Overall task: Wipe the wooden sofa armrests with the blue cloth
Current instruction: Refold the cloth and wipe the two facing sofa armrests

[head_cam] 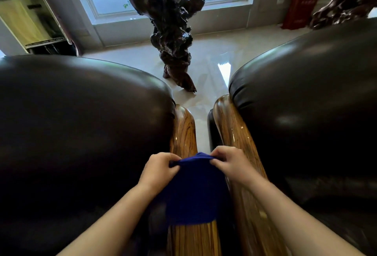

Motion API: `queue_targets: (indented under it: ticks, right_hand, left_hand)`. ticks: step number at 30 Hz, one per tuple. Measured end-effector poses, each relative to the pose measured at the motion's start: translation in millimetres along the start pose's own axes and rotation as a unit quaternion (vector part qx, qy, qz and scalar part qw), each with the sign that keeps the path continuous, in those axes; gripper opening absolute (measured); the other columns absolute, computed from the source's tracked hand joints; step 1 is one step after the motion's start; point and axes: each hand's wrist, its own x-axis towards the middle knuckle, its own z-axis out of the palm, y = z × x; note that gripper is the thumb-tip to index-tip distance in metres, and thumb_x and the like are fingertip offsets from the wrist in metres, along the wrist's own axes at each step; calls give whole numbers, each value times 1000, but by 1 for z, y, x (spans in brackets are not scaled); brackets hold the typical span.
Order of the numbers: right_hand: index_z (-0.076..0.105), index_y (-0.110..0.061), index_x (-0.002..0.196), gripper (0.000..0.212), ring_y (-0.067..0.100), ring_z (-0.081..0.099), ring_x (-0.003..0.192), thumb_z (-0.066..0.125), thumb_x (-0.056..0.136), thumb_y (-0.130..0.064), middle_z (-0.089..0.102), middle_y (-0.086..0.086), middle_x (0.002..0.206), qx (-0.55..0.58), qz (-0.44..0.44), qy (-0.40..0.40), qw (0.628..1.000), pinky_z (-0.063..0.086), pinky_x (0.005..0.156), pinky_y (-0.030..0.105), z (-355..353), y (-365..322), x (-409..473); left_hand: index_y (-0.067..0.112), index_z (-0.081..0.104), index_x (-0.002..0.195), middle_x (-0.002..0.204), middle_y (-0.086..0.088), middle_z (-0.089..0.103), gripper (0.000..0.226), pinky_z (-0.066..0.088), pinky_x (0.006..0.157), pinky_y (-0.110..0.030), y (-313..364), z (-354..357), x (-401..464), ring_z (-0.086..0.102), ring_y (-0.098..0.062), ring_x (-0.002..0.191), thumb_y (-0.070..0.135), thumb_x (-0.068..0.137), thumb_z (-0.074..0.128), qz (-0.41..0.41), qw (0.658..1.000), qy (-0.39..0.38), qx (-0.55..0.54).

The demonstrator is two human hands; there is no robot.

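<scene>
The blue cloth [195, 190] hangs between my hands over the gap between two wooden armrests. My left hand [160, 169] pinches its upper left corner and my right hand [229, 163] pinches the upper right corner. The left wooden armrest [184, 131] has striped glossy grain, and the cloth covers its middle stretch. It shows again below the cloth. The right wooden armrest [234, 131] runs beside it, partly under my right forearm. Whether the cloth touches the wood, I cannot tell.
Dark leather sofa cushions sit on both sides, the left one [81, 123] and the right one [310, 102]. A dark carved root stand [173, 37] rises on the shiny tile floor [206, 66] ahead, before a window. A red box [299, 7] leans at the back right.
</scene>
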Motion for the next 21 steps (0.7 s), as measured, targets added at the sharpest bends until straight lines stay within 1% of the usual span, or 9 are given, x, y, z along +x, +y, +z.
queue_targets:
  ticks: [3,6,10,13,15,16,19,21]
  right_hand:
    - [68,-22,86,9,3,66,74,63,83,-15,69,-6,80,12,-16,-8,1000,54,65,18,-40,-30,-23]
    - [69,-24,84,8,1,66,72,67,80,-16,71,-6,77,-15,-29,3,999,55,66,19,-75,-60,-48]
    - [70,-29,78,13,-2,64,66,71,76,-16,69,-11,71,-36,-40,42,998,46,61,14,-126,-98,-94]
    - [70,-30,73,13,1,65,67,72,74,-17,71,-8,72,-41,-42,59,997,49,63,17,-164,-113,-126]
    - [69,-32,71,15,4,67,69,72,74,-17,72,-6,73,-42,-45,66,996,52,64,20,-185,-114,-146]
    - [69,-32,70,16,4,67,68,72,74,-17,73,-6,73,-44,-48,66,996,52,64,19,-193,-112,-155]
    - [69,-35,69,18,2,67,68,73,73,-18,73,-8,70,-37,-56,52,996,50,61,13,-211,-100,-182]
    - [69,-39,68,20,1,67,67,73,73,-20,73,-11,68,-29,-62,33,997,50,59,11,-217,-86,-203]
  left_hand:
    - [18,73,95,90,2,72,19,53,80,-22,33,-34,-10,65,-5,84,13,77,69,11,997,-50,-49]
    - [19,72,93,88,2,73,19,54,78,-22,68,-64,-24,66,-5,81,11,75,69,37,995,-71,-55]
    - [18,71,91,88,-1,74,21,56,82,-30,123,-93,-51,69,-11,82,6,73,69,69,989,-102,-77]
    - [17,71,91,89,-3,74,24,55,85,-32,164,-103,-71,69,-13,85,2,72,67,91,985,-121,-87]
    - [17,71,90,89,-4,74,25,54,85,-29,188,-102,-84,68,-14,85,1,71,68,96,985,-110,-89]
    - [18,70,89,88,-3,73,25,54,83,-26,198,-99,-93,68,-12,83,1,71,68,93,985,-105,-97]
    - [17,70,91,86,0,72,24,52,71,-12,220,-81,-120,66,-1,76,2,72,70,69,985,-103,-123]
    - [17,69,91,85,1,72,23,52,67,-12,231,-64,-140,66,-1,74,3,73,70,53,986,-99,-125]
